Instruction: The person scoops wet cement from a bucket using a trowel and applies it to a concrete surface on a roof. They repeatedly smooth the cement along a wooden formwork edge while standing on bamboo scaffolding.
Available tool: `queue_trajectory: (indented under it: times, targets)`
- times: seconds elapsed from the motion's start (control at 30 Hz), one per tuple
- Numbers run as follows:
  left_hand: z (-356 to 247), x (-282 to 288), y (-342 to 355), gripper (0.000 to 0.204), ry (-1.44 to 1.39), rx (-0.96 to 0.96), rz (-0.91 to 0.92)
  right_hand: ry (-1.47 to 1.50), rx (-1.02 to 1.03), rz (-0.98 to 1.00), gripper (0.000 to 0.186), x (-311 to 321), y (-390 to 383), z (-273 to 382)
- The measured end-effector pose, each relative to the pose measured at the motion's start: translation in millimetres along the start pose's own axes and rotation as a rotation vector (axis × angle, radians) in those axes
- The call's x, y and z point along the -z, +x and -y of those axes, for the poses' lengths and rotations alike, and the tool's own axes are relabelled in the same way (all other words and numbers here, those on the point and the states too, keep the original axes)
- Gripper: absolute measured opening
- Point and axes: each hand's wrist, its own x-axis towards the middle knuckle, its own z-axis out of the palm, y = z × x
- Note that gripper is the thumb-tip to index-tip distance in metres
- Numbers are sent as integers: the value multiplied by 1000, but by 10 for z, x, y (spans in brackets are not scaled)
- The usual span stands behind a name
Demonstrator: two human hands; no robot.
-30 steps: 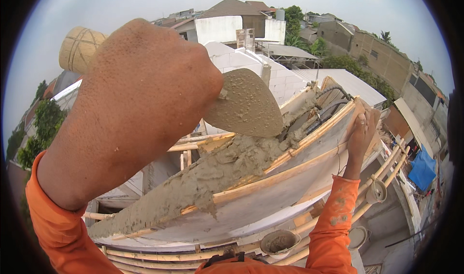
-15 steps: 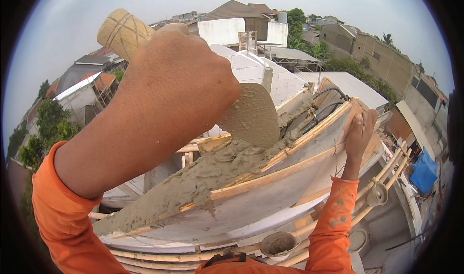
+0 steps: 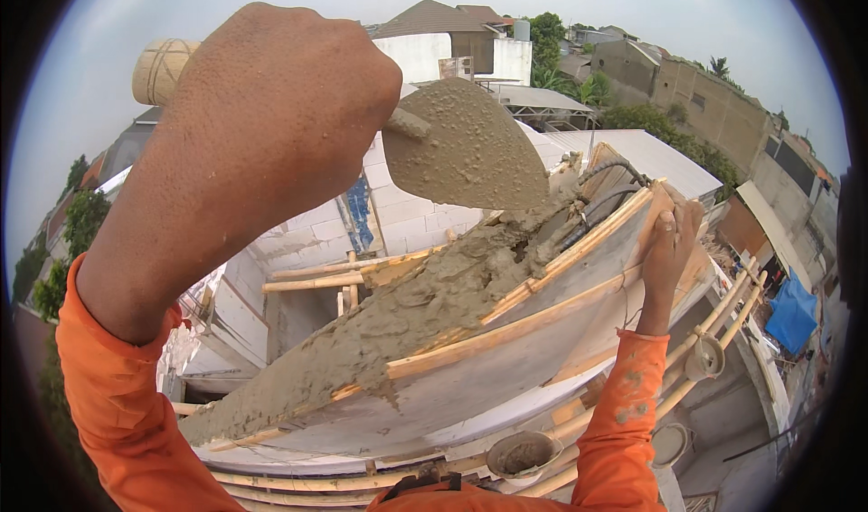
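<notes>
My left hand (image 3: 294, 105) is closed around the wooden handle (image 3: 163, 72) of a trowel. The mortar-coated trowel blade (image 3: 466, 146) is raised, its tip just above the wet concrete (image 3: 434, 286) that fills a long, narrow timber form. At the form's right end, my right hand (image 3: 671, 241) grips the edge of a formwork board (image 3: 597, 309), fingers curled against the wood. Close by, dark ribbed steel bars (image 3: 608, 206) stick out of the form's upper end, partly sunk in concrete.
Bamboo poles (image 3: 714, 331) run below on the right. A bucket with mortar (image 3: 523, 456) sits near my body, with further buckets (image 3: 703, 358) by the poles. A pale block wall (image 3: 407, 209) stands beyond the form, before rooftops. A blue tarp (image 3: 791, 313) lies far right.
My left hand has lifted the trowel up and to the left, off the concrete, and the blade has turned so its broad face shows. The right hand stays on the board.
</notes>
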Motion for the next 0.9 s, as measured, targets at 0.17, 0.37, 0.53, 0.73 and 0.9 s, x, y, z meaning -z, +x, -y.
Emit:
queue_trajectory:
  times: [0.17,0.37,0.53,0.73,0.9]
  targets:
    - [-51,-19,-135,9,58,-98,183,5,10,65,35,25,22,-15]
    - [-197,-230,-66,9,-160,-149,-12,-16,70,23,37,10,47,24]
    - [5,-102,-17,11,-21,45,-80,-15,58,33,40,8,30,31]
    - [-458,-270,-193,7,-175,-165,327,-31,48,33,43,1,23,30]
    - [-110,-259,-78,5,-120,67,-21,-46,72,49,43,19,34,21]
